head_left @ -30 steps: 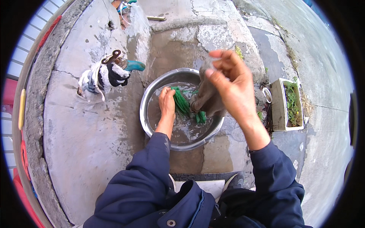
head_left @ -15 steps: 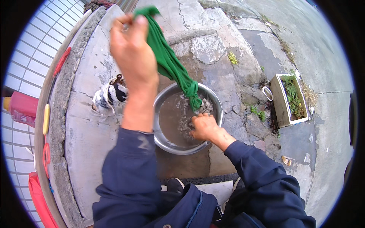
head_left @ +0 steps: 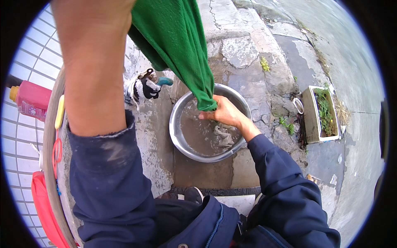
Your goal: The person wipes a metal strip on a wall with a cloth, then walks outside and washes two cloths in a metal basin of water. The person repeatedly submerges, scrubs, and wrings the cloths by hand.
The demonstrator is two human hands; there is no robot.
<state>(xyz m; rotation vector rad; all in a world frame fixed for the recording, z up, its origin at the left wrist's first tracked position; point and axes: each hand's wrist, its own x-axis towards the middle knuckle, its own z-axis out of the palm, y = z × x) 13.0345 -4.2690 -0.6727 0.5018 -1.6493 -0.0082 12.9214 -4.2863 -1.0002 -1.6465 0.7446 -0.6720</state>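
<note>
A long green cloth [head_left: 175, 45] stretches from the upper edge of the view down to a metal basin [head_left: 177, 139]. My left hand [head_left: 97, 12] is raised at the top left, its fingers cut off by the view; the cloth hangs taut beside it, held up at that end. Over the basin, my right hand [head_left: 221, 110] is closed around the cloth's bunched lower end. Murky brown water [head_left: 194, 134] fills the basin. A wet greyish cloth [head_left: 224, 137] lies partly sunk in it, below my right hand.
Black-and-white gloves or rags [head_left: 142, 87] lie left of the basin. A planter box [head_left: 310, 120] stands right on cracked concrete. A pink bottle [head_left: 33, 99], a yellow handle [head_left: 60, 111] and a red bag [head_left: 43, 206] are along the tiled left side.
My left hand has risen up and toward me, pulling the green cloth higher. My right hand has moved from the greyish cloth in the water to the green cloth's lower end.
</note>
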